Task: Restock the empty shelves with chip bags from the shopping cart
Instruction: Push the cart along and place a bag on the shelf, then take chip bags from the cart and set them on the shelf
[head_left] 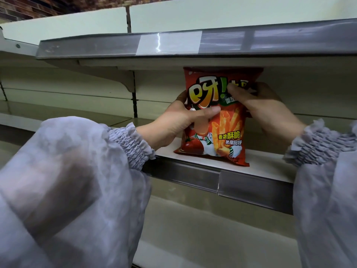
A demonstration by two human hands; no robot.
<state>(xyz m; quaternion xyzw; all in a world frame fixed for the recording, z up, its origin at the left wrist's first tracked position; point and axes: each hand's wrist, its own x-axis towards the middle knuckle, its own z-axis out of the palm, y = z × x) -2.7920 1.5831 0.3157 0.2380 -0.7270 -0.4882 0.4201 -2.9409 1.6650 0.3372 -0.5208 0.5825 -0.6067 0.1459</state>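
Observation:
A red chip bag (228,130) with fries and a tomato printed on it stands upright on the cream middle shelf (266,167), its bottom edge near the shelf's front. My left hand (173,122) grips the bag's left side, thumb across the front and fingers behind. My right hand (264,109) holds the upper right part, thumb on the front and fingers curled round the right edge. The shopping cart is out of view.
An upper shelf (173,43) with a grey price rail hangs just above the bag's top. A grey price rail (251,186) runs along the middle shelf's front. A lower cream shelf (212,235) lies beneath. Bare shelf stretches left of the upright post (134,93).

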